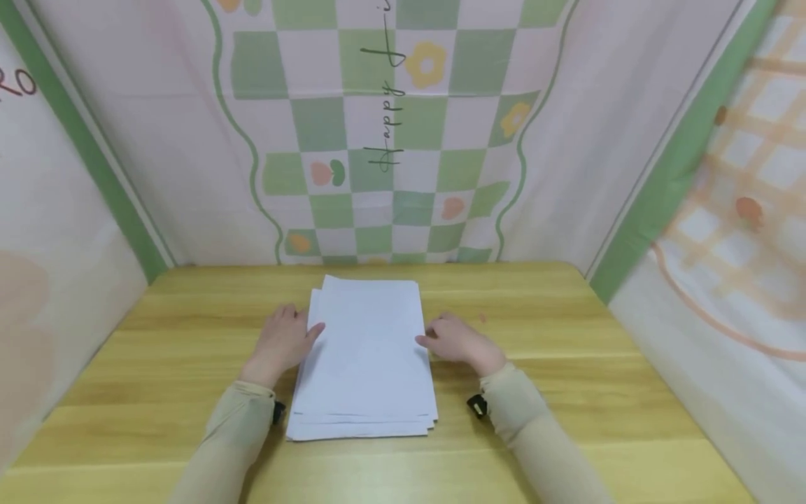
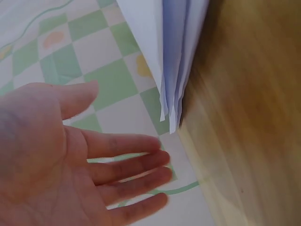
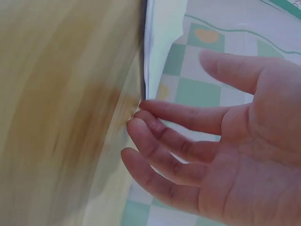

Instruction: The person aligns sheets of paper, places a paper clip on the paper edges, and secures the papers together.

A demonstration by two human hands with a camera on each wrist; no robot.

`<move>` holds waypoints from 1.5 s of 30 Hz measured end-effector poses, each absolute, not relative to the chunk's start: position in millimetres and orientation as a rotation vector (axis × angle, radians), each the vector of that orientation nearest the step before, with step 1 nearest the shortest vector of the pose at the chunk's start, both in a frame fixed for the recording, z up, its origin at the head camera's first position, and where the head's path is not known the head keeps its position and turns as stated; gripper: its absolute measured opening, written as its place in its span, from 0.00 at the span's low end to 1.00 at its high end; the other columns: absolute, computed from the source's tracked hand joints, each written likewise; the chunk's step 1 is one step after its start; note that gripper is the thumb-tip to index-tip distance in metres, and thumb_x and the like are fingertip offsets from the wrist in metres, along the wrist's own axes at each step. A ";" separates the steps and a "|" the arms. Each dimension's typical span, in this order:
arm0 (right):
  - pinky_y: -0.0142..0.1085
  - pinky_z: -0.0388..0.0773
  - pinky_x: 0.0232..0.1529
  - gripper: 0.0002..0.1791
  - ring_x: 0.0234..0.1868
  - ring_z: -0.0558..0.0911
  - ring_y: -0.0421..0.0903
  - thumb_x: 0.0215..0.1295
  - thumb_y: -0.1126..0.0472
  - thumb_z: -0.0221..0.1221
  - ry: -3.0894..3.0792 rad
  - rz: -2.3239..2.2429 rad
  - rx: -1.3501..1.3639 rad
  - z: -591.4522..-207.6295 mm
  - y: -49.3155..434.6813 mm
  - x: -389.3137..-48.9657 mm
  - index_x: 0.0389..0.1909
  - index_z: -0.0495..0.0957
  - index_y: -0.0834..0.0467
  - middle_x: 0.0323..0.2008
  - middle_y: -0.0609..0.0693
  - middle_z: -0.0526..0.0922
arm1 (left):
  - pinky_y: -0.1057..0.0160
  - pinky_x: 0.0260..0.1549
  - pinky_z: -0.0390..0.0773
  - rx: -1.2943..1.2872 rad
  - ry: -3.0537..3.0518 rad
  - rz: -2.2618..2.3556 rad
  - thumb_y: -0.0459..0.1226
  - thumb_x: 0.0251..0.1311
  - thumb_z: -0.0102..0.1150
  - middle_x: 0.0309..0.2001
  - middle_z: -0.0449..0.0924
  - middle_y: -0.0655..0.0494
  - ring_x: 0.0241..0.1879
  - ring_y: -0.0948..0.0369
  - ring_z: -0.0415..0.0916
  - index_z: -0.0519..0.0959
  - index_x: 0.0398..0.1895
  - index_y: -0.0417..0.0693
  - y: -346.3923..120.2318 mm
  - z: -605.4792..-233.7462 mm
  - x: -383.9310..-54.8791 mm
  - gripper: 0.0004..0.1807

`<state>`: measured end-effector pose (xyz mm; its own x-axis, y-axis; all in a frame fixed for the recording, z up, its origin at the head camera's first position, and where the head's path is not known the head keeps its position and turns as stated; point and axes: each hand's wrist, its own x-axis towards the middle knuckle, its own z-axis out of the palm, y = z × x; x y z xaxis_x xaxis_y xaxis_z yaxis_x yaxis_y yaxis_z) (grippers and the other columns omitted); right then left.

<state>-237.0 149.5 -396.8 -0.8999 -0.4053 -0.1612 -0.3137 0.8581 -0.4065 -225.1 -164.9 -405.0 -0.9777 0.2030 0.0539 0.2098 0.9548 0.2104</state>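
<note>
A stack of white paper sheets (image 1: 368, 350) lies on the wooden table, its sheets unevenly lined up at the near end and upper left corner. My left hand (image 1: 281, 341) is beside the stack's left edge; in the left wrist view its fingers (image 2: 124, 143) are straight, with a small gap to the sheets (image 2: 171, 61). At the right edge is my right hand (image 1: 460, 341), fingers loosely bent. In the right wrist view its index fingertip meets the paper edge (image 3: 157, 47), though whether it presses cannot be told. Neither hand grips anything.
The wooden table (image 1: 541, 420) runs back to a cloth backdrop (image 1: 371, 126) with green checks. Cloth panels (image 1: 711, 280) stand along both sides. A small black device (image 1: 477, 405) sits at the right wrist, another (image 1: 278, 411) at the left.
</note>
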 end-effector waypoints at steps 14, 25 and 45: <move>0.32 0.61 0.19 0.27 0.14 0.57 0.39 0.70 0.46 0.48 2.675 -0.658 -0.302 -397.2 129.3 -246.7 0.11 0.60 0.52 0.12 0.43 0.59 | 0.40 0.65 0.54 -0.299 -3.221 -0.388 0.47 0.71 0.40 0.58 0.67 0.24 0.64 0.32 0.56 0.75 0.50 0.25 -172.9 -413.6 -224.3 0.29; 0.33 0.65 0.21 0.28 0.11 0.57 0.38 0.71 0.47 0.47 2.627 -0.705 -0.255 -392.3 122.3 -251.4 0.09 0.58 0.51 0.09 0.42 0.58 | 0.37 0.65 0.50 -0.302 -3.309 -0.495 0.49 0.72 0.38 0.62 0.59 0.21 0.67 0.30 0.48 0.74 0.49 0.22 -176.9 -407.7 -226.3 0.32; 0.40 0.82 0.34 0.23 0.14 0.61 0.40 0.69 0.54 0.49 2.538 -0.919 -0.041 -390.8 131.1 -258.5 0.13 0.58 0.52 0.09 0.42 0.57 | 0.61 0.27 0.70 -0.232 -3.249 -0.712 0.41 0.68 0.44 0.23 0.70 0.49 0.24 0.56 0.67 0.75 0.29 0.35 -164.2 -403.0 -247.2 0.18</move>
<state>-258.5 131.1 -390.8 -0.9034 -0.1726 -0.3926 0.1188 0.7788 -0.6159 -247.2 -164.2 -403.0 -0.9720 0.1750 -0.1568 0.0933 0.9000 0.4258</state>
